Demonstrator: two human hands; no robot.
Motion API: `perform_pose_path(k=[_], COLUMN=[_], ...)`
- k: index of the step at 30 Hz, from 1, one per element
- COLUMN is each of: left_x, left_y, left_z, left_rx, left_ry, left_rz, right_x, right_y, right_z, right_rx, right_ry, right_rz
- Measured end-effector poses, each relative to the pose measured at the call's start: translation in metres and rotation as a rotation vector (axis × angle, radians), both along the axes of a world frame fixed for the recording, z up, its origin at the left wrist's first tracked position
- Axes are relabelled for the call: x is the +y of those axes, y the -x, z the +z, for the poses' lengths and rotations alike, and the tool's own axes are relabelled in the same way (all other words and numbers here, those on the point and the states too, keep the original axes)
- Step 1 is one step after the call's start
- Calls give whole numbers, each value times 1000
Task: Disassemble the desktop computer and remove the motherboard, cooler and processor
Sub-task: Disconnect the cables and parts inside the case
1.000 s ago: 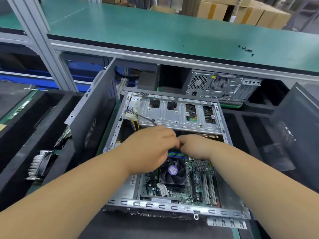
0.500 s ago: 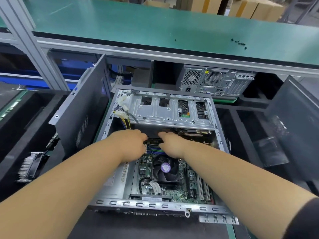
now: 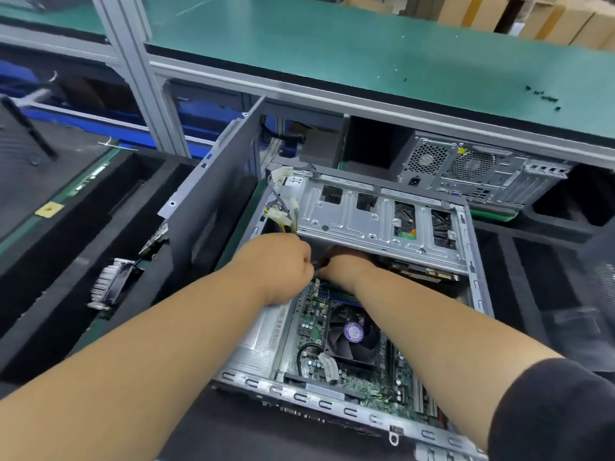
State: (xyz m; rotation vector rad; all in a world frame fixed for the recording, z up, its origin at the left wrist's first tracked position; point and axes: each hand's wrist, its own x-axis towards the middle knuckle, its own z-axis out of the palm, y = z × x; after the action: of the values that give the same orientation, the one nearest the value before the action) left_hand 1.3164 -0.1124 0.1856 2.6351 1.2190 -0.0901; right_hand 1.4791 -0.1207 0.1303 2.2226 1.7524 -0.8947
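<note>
Desktop computer (image 3: pixel 382 224), its side panel off, lies open on the dark foam worktop (image 3: pixel 213 427) at the near edge, in front of the person. Inside, the green motherboard (image 3: pixel 309 331) sits on the case floor, with the black cooler (image 3: pixel 352 334) and its purple-labelled fan on top of it; the processor cannot be seen. Both hands reach into the gap under the silver drive cage (image 3: pixel 376 211), just past the blue memory slots. The left hand (image 3: pixel 276 267) has its fingers curled into a loose fist, and the right hand (image 3: pixel 346 266) meets it knuckle to knuckle; something small and dark shows between them, but whether either hand holds it cannot be told. A bundle of yellow and black cables (image 3: pixel 283 214) with white plugs hangs at the cage's left corner. A grey case panel (image 3: pixel 216 194) stands upright to the left of the case. A finned heatsink (image 3: pixel 109 284) lies in a foam slot towards the left edge. A second computer tower (image 3: pixel 479 168) stands at the far edge, under a green shelf (image 3: pixel 332 44) scattered with a few black screws (image 3: pixel 542 96).
</note>
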Motion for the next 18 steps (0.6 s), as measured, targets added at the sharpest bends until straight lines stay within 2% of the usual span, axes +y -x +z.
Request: perform_pose_path(k=[13,18], left_x=[-4,-5], left_y=[-1,-1], left_z=[2,2], left_rx=[-41,-36], left_ry=[16,29], left_rz=[46,53], right_x=[4,0], right_y=[2,-6], right_z=[-14,-20], right_rx=[-39,77], right_ry=[-94,-130], right_rz=[52,-13])
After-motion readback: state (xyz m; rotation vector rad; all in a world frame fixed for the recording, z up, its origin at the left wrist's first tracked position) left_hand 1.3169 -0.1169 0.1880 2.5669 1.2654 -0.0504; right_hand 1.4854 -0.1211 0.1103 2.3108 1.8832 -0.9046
